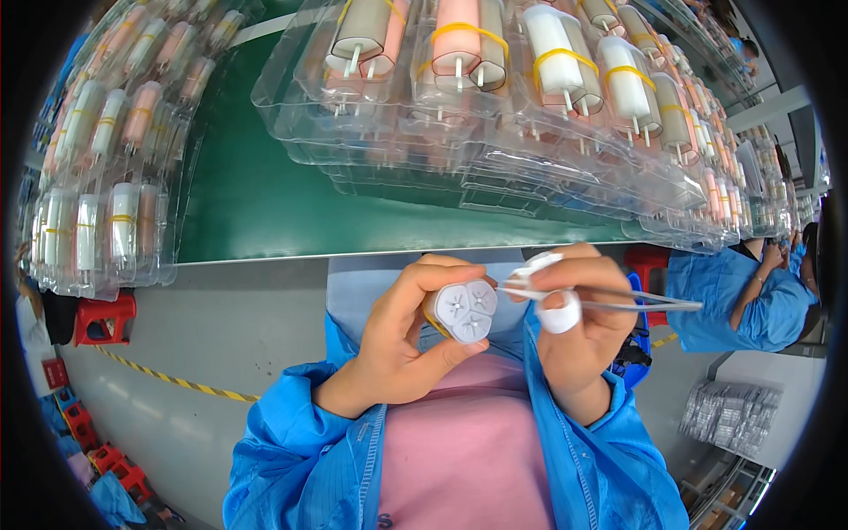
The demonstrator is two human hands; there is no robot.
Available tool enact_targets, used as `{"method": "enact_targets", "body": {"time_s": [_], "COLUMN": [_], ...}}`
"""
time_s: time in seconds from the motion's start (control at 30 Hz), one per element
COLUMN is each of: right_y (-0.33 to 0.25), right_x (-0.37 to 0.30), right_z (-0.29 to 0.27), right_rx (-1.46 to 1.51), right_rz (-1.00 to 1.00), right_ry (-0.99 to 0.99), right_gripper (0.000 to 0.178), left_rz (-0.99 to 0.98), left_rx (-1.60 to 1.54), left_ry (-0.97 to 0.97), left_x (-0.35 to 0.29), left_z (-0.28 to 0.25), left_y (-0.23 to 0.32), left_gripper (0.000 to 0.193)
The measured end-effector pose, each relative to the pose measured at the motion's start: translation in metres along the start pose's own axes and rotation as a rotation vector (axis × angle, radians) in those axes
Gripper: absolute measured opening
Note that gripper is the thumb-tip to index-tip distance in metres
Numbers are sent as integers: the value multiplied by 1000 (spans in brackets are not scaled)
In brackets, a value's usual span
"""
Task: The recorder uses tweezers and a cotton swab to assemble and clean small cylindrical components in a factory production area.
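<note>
In left hand (402,340): three-lobed cluster (465,312), end faces smooth, matt, plastic-looking. In right hand (583,327): tweezers (680,306), metal-looking, smooth, slight shine; finger wraps (559,313) matt, cloth-like or tape-like, exact material unclear. Just beyond grip: worktable top (256,177), smooth, soft sheen. Farther beyond: trays (389,132), thin clear plastic, highly glossy; rubber-looking bands (567,59) around smooth cylinders (548,40). Below grip: jacket (291,424), woven cloth, creased; shirt (459,442), soft matt cloth. Left of grip: stool (106,318), glossy plastic; floor (221,327), smooth, shiny.
</note>
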State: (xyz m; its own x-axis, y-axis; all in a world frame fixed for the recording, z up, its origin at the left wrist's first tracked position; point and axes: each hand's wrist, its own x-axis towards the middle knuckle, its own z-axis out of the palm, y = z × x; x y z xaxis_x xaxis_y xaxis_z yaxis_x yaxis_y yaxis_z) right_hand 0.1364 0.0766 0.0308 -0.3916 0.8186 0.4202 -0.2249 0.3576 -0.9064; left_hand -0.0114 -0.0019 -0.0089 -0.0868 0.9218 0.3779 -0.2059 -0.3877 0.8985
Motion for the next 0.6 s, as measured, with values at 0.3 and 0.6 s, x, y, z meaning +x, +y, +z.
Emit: {"method": "enact_targets", "body": {"time_s": [0.3, 0.6], "right_y": [-35, -50], "right_x": [36, 40], "right_z": [4, 6], "right_rx": [-660, -784], "right_rz": [-614, -983], "right_ry": [-230, -145], "right_gripper": [21, 21], "left_rz": [-58, 15], "left_rx": [-37, -2], "left_ry": [31, 52], "left_x": [-3, -10], "left_z": [2, -4], "left_y": [1, -22], "left_gripper": [51, 53]}}
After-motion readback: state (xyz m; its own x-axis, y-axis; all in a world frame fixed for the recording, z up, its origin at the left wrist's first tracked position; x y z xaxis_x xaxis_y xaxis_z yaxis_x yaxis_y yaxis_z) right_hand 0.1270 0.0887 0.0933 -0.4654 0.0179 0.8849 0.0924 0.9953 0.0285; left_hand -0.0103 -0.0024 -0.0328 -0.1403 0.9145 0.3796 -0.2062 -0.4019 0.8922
